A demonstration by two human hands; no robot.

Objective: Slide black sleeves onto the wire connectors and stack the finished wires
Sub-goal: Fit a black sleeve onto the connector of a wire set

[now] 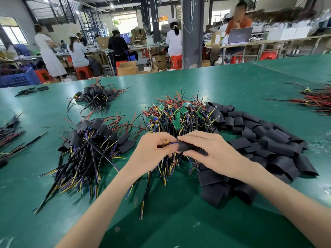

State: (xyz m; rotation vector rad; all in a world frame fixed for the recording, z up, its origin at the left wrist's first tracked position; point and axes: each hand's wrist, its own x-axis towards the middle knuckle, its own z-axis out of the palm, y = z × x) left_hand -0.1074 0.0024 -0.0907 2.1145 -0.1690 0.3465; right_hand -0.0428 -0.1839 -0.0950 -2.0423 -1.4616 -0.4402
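Your left hand (152, 151) pinching yellow and purple wire leads (168, 142), your right hand (211, 151) gripping a black sleeve (186, 146) against them — loose sleeves (265, 138) beyond your right hand, finished wires (93, 140) beside your left, blue crate (19, 78) far left, contents unclear.

Bare left hand (153, 149), bare right hand (212, 151), forearms (100, 203) bare.
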